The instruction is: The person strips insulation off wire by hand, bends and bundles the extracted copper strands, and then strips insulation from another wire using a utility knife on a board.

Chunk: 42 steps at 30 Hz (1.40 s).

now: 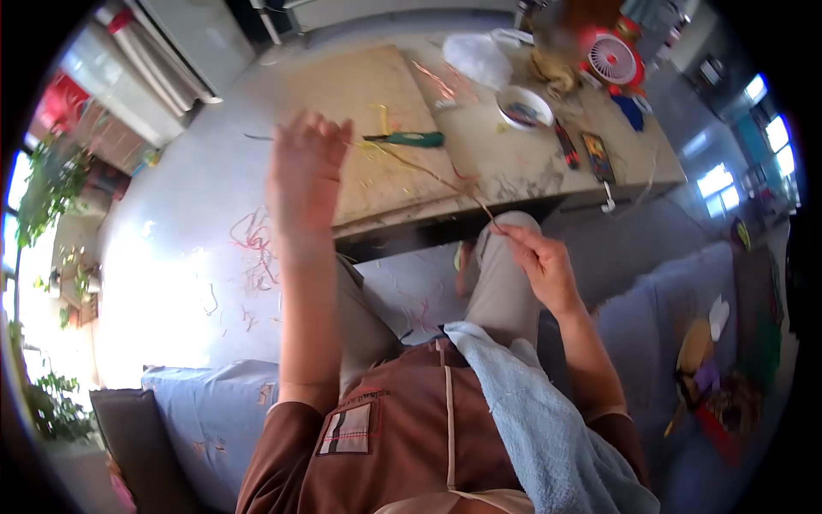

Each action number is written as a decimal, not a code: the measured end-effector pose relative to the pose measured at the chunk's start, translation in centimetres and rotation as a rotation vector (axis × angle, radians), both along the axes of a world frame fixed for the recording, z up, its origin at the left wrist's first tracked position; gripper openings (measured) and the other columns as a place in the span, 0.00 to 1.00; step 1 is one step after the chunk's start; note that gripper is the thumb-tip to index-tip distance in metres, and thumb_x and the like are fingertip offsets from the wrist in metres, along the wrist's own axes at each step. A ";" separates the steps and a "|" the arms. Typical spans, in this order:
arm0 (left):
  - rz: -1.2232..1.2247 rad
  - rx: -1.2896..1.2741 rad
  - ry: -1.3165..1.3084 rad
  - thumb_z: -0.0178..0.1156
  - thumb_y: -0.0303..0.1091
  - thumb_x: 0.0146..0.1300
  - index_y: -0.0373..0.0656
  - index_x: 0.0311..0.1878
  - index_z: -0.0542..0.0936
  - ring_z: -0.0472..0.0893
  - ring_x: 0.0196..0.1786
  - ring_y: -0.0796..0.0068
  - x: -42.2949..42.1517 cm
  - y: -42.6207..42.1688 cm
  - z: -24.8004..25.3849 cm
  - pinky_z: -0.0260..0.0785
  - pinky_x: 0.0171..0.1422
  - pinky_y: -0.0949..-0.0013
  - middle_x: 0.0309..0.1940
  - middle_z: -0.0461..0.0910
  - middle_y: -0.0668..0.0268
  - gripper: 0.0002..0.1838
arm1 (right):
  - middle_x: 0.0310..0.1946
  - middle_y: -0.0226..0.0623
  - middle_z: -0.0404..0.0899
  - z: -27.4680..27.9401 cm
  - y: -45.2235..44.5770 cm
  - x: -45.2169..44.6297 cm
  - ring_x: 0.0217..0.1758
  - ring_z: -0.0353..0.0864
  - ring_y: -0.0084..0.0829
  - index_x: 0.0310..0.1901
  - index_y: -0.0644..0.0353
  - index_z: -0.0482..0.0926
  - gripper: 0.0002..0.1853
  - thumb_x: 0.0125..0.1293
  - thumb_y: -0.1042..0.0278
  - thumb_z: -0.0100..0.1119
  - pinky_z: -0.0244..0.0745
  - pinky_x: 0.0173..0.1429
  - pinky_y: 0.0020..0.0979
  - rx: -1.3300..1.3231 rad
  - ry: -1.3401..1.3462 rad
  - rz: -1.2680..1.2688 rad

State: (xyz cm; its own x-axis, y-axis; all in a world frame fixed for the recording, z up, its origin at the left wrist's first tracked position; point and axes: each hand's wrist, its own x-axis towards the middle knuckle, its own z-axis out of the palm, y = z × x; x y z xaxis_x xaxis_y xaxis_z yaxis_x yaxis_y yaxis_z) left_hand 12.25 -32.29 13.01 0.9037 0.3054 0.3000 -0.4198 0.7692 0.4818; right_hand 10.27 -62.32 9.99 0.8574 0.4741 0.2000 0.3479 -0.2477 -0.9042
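While pinching a thin strand (445, 180) over the desk (524, 158) with the right hand (541, 261), has the left hand (308, 184) half-curled and blurred, cannot tell if gripping; sees reddish scraps (255, 248) on pale floor (171, 231).

Wire (442, 181) yellowish to brown; tool handle (419, 139) green; board (368, 86) tan; desk (533, 158) cream, grey marbling; strands (435, 80) copper-coloured; bowl (524, 124) white; fan (614, 58) red, pale pinkish centre; towel (531, 411) light blue; shirt (411, 420) brown, patch (349, 428) white with black stripe, red lines; trousers (503, 278) grey-beige; sofa cover (218, 411) blue, brownish marks
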 end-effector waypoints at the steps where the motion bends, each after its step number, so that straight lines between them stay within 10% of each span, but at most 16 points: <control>1: -0.001 -0.037 0.060 0.44 0.43 0.70 0.39 0.40 0.71 0.73 0.38 0.69 -0.4 0.7 -0.7 0.68 0.49 0.65 0.31 0.72 0.65 0.15 | 0.31 0.32 0.79 -0.4 0.4 0.2 0.36 0.74 0.15 0.50 0.65 0.76 0.12 0.66 0.78 0.49 0.68 0.41 0.17 -0.022 0.018 0.023; 8: 0.282 0.024 0.324 0.47 0.40 0.69 0.43 0.30 0.68 0.58 0.19 0.83 -0.2 1.0 -2.5 0.56 0.25 0.79 0.20 0.67 0.67 0.13 | 0.26 0.31 0.78 -1.8 1.9 -2.1 0.30 0.73 0.14 0.48 0.63 0.78 0.11 0.65 0.73 0.53 0.68 0.36 0.17 -0.070 0.022 0.013; 13: 0.442 0.487 0.267 0.47 0.42 0.69 0.41 0.42 0.60 0.67 0.24 0.80 -0.5 -1.1 -1.2 0.64 0.25 0.72 0.20 0.68 0.66 0.14 | 0.32 0.34 0.82 -2.5 1.2 -1.6 0.34 0.76 0.15 0.45 0.63 0.79 0.10 0.64 0.72 0.55 0.70 0.38 0.17 -0.136 -0.027 -0.115; 20: 0.126 -0.027 0.043 0.41 0.47 0.70 0.48 0.39 0.70 0.61 0.22 0.77 -0.6 -5.8 -1.3 0.58 0.27 0.73 0.20 0.66 0.66 0.14 | 0.33 0.36 0.83 -2.7 3.7 -1.0 0.32 0.78 0.16 0.45 0.61 0.80 0.10 0.62 0.74 0.56 0.72 0.37 0.20 -0.067 0.099 -0.078; 24: 0.083 0.085 0.238 0.40 0.49 0.71 0.48 0.36 0.70 0.57 0.18 0.78 -1.4 -5.9 -1.8 0.52 0.22 0.75 0.15 0.63 0.67 0.17 | 0.34 0.39 0.82 -3.8 3.9 -0.5 0.33 0.81 0.22 0.43 0.61 0.80 0.09 0.61 0.74 0.57 0.73 0.36 0.22 0.011 -0.064 -0.070; 29: -0.018 1.318 0.501 0.43 0.45 0.70 0.40 0.30 0.71 0.69 0.19 0.76 -2.1 -5.7 -3.4 0.58 0.21 0.70 0.16 0.66 0.66 0.19 | 0.32 0.38 0.82 -2.0 1.6 -1.1 0.33 0.82 0.36 0.39 0.60 0.80 0.09 0.56 0.73 0.60 0.75 0.35 0.29 -0.283 -0.291 0.015; 32: 0.208 2.149 -0.353 0.46 0.39 0.68 0.38 0.34 0.71 0.70 0.22 0.76 -3.5 -5.9 -9.8 0.62 0.25 0.68 0.22 0.71 0.63 0.14 | 0.25 0.35 0.80 -2.6 1.0 -1.3 0.29 0.80 0.38 0.35 0.57 0.80 0.06 0.55 0.70 0.59 0.74 0.33 0.33 -0.443 -0.375 0.209; 35: -0.068 2.332 -0.408 0.51 0.42 0.64 0.39 0.44 0.69 0.75 0.29 0.70 -4.4 -5.6 -11.4 0.69 0.32 0.67 0.35 0.75 0.59 0.15 | 0.20 0.35 0.77 -2.9 1.2 -1.6 0.25 0.79 0.37 0.29 0.56 0.77 0.05 0.55 0.65 0.60 0.71 0.31 0.33 -0.561 -0.410 0.248; 38: -0.479 1.592 0.300 0.62 0.40 0.55 0.40 0.46 0.68 0.77 0.34 0.67 -4.5 -5.9 -10.3 0.71 0.41 0.65 0.34 0.76 0.59 0.20 | 0.18 0.33 0.76 -3.4 0.5 -0.8 0.24 0.78 0.37 0.28 0.53 0.75 0.08 0.53 0.60 0.61 0.70 0.29 0.35 -0.658 -0.420 0.158; 42: -0.044 1.784 0.078 0.70 0.32 0.45 0.39 0.47 0.65 0.79 0.36 0.66 -4.7 -8.8 -8.8 0.71 0.42 0.67 0.34 0.77 0.60 0.28 | 0.18 0.35 0.76 -3.9 -0.5 -1.2 0.26 0.79 0.39 0.29 0.53 0.75 0.09 0.53 0.58 0.60 0.69 0.26 0.38 -0.543 -0.466 0.117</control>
